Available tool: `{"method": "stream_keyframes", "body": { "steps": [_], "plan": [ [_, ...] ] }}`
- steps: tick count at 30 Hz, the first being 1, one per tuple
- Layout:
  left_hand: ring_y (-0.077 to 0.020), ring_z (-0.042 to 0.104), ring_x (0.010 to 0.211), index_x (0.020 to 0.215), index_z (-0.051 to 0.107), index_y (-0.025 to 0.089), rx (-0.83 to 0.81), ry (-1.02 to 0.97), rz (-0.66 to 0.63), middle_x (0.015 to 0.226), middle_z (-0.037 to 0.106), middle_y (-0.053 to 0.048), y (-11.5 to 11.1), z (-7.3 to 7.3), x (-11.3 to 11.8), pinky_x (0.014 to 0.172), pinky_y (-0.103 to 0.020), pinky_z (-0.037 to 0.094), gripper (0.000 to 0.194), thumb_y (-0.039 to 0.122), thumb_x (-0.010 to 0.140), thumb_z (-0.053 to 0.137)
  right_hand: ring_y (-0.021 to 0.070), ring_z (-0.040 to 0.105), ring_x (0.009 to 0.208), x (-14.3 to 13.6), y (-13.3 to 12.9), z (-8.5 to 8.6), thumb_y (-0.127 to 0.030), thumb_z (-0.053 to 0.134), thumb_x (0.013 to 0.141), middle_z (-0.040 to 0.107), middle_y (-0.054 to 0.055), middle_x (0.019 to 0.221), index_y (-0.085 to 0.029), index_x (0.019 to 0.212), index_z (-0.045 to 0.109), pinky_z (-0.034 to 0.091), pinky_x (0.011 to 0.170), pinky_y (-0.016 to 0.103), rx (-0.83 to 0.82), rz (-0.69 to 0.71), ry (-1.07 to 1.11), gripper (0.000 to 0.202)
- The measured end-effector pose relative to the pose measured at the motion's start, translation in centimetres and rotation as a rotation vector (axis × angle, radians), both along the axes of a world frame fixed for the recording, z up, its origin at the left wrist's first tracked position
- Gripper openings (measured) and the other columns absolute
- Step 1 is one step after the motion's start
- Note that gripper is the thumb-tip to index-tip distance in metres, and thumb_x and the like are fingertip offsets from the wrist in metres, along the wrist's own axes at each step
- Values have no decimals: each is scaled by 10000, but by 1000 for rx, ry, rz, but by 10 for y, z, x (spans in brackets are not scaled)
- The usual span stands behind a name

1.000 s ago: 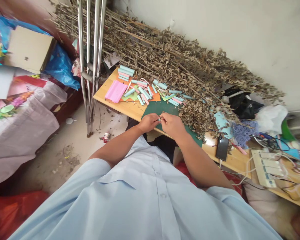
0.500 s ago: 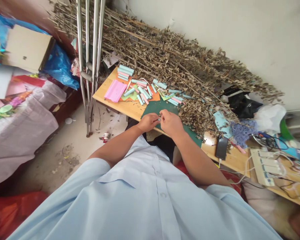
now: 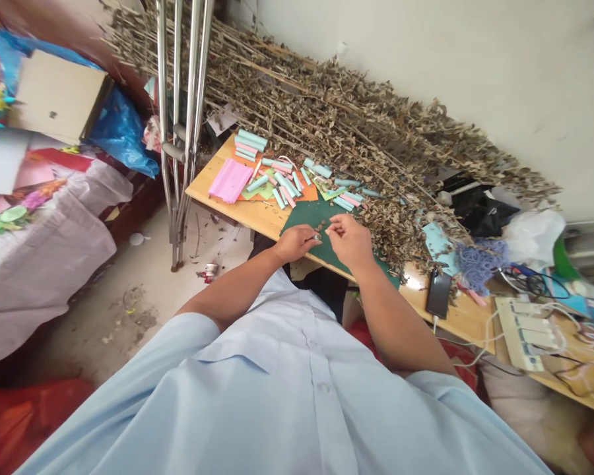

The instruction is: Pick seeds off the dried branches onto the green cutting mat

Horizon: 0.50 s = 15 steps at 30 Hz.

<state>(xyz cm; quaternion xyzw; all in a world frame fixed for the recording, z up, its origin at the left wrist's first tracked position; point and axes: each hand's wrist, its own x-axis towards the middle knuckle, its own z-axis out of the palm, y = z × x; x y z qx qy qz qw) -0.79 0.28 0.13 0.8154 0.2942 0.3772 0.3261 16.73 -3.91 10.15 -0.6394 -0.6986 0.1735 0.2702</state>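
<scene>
My left hand (image 3: 297,243) is closed over the front edge of a dark green mat (image 3: 301,214), pinching a small pale roll (image 3: 317,238), mostly hidden by the fingers. Just to its right, apart from it, my right hand (image 3: 349,241) has thumb and fingertips drawn together; what they hold, if anything, is too small to make out. A few brown crumbs (image 3: 321,224) lie on the mat between the hands. Beyond the mat are several light blue and pink paper rolls (image 3: 287,185), on orange and green sheets. Dried leaves (image 3: 381,227) cover the mat's right side.
Long dried stalks (image 3: 327,99) heap along the wall. Metal crutches (image 3: 178,132) stand left of the wooden table (image 3: 202,188), near a pink paper stack (image 3: 230,180). To the right lie a phone (image 3: 438,292), purple yarn (image 3: 482,260) and a power strip (image 3: 522,333) with cables.
My right hand has drawn away from the left, to the right, opening a gap between them. The left hand stays in place with the small pale roll.
</scene>
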Motion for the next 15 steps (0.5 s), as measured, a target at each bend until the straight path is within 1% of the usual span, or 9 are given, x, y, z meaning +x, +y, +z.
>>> {"method": "stream_keyframes", "body": {
  "steps": [3, 7, 10, 15],
  "plan": [
    [-200, 667, 926, 974, 744, 165, -6, 0, 0, 947, 711, -101, 0, 1, 0, 846, -317, 518, 292, 399, 987, 570, 196, 728, 815, 6, -4, -7, -275, 592, 875, 755, 44, 907, -213, 1114, 648, 584, 800, 342, 9, -25, 101, 253],
    [-200, 660, 916, 964, 743, 169, -17, -1, 0, 930, 704, -97, 0, 1, 0, 836, -318, 519, 302, 408, 991, 560, 211, 749, 931, 1, -14, -15, -311, 577, 920, 775, 75, 1028, -219, 1159, 656, 594, 888, 374, 36, 4, 110, 268],
    [-200, 657, 914, 920, 738, 170, -30, 4, -9, 923, 699, -94, 1, 0, 0, 832, -315, 517, 306, 407, 991, 557, 221, 751, 970, -4, -21, -18, -312, 554, 949, 777, 85, 1059, -218, 1174, 656, 592, 902, 377, 60, 20, 61, 265],
    [-202, 650, 922, 900, 730, 171, -30, 9, -7, 928, 697, -95, 1, 1, 0, 838, -312, 510, 310, 398, 994, 540, 224, 722, 1014, -7, -23, -15, -275, 490, 994, 768, 90, 1089, -208, 1132, 682, 552, 945, 356, 125, 126, -85, 246]
  ]
}}
